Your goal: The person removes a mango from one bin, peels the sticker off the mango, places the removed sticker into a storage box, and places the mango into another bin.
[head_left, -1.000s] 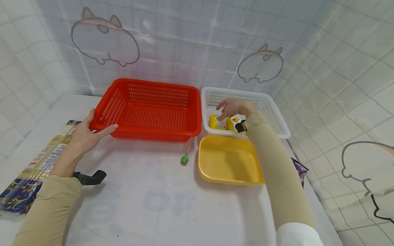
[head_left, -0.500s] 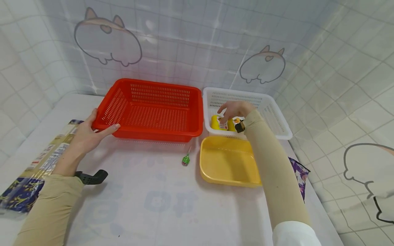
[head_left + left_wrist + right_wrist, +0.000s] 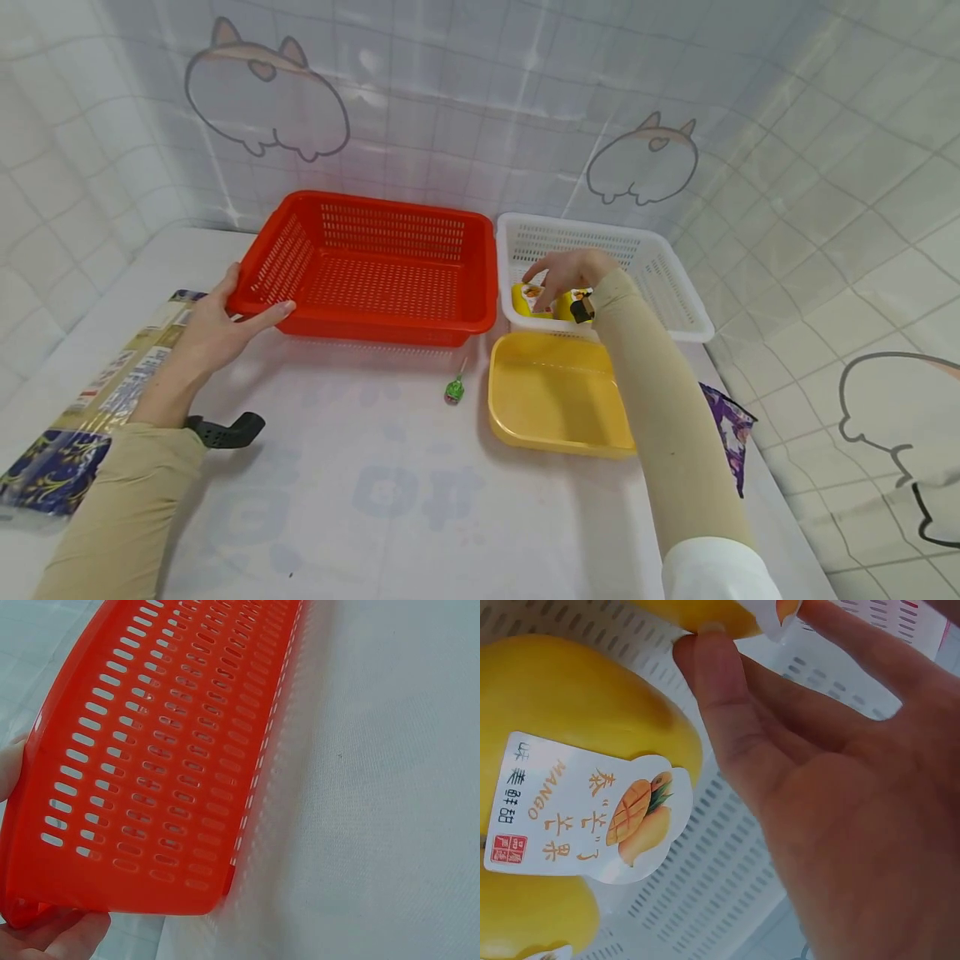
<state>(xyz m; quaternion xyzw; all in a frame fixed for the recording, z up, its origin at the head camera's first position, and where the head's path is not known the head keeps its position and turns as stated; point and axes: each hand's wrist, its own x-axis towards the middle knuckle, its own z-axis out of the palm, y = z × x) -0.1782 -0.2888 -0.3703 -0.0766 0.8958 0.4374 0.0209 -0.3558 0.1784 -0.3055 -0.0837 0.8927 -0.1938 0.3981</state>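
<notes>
My left hand point(image 3: 217, 329) grips the front-left corner of the red slotted basket point(image 3: 375, 275), thumb along its front wall. The left wrist view shows that wall point(image 3: 165, 750) with my fingers point(image 3: 52, 937) at its lower corner. My right hand point(image 3: 566, 268) reaches into the white basket point(image 3: 660, 250), over yellow mango packs point(image 3: 525, 298). In the right wrist view my palm point(image 3: 840, 810) is spread, and thumb and forefinger tips pinch the edge of one pack point(image 3: 705, 611). Another labelled pack point(image 3: 570, 712) lies on the basket floor point(image 3: 727, 862).
A yellow tray point(image 3: 555, 392) sits in front of the white basket. A green lollipop point(image 3: 453, 390) lies left of it. A black curved piece point(image 3: 225, 431) lies by my left forearm, a flat printed package point(image 3: 90, 392) at far left, a purple packet point(image 3: 723, 425) at right.
My right hand came down from above the packs onto them, and the packs shifted a little. My left hand and the red basket stayed put.
</notes>
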